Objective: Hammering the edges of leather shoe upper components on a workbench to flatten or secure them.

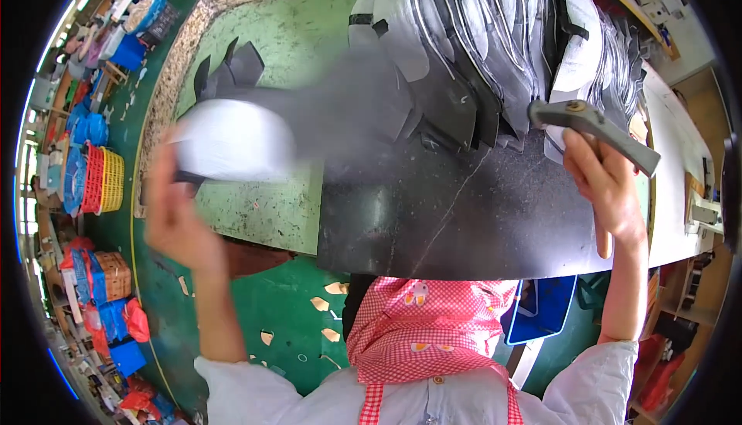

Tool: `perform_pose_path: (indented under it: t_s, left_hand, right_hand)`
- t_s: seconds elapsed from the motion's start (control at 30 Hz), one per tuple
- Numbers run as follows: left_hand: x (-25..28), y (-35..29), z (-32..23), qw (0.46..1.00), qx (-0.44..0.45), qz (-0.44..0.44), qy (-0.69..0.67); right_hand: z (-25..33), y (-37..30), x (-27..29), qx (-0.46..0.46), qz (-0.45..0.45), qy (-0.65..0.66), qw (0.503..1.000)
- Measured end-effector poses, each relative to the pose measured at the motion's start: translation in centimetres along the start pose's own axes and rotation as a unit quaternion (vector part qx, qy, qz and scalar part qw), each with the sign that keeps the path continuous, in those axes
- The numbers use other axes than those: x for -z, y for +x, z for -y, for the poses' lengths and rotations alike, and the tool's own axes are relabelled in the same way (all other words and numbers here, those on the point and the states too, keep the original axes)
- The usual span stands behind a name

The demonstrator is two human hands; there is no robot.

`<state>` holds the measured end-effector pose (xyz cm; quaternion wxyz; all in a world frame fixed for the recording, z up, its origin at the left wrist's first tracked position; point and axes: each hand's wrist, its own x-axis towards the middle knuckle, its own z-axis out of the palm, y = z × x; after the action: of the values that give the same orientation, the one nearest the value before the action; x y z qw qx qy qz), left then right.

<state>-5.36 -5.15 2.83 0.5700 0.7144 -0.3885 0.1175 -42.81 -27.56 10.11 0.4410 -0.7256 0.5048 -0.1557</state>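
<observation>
Fingers (585, 157) of right hand (614, 193) clamped round hammer (599, 121), left hand (179, 222) gripping blurred white piece (236, 140), forearms (624, 286) extended

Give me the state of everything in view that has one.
Left hand: closed on piece, blurred
Piece: held, blurred
Right hand: gripping hammer
Hammer: held, head uppermost
Stack: layers overlapping
Dark pieces: bunched
Black slab: scratched or cracked
Apron: worn
Blue bin: partly hidden
Scraps: scattered
</observation>
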Motion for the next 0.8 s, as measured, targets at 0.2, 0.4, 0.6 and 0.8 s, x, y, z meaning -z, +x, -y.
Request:
perform_pose_path:
  t_s: [0.2,0.4,0.6,0.8]
  left_hand:
    - [-2.6,2.0,5.0,0.933,-0.231,0.215,0.174]
    - [-18.8,1.9,-5.3,0.865,-0.442,0.224,0.085]
    - [-18.6,5.0,-7.2,0.800,-0.508,0.298,0.118]
    - [-9.4,9.9,-7.7,0.779,-0.438,0.440,-0.087]
  right_hand:
    - [0.0,5.6,-5.1,0.356,-0.136,-0.135,0.915]
    - [0.2,9.6,-6.6,0.384,-0.156,-0.153,0.897]
    - [-0.4,10.0,-5.8,0.378,-0.152,-0.105,0.907]
    - [-2.0,10.4,-5.5,0.373,-0.172,-0.128,0.903]
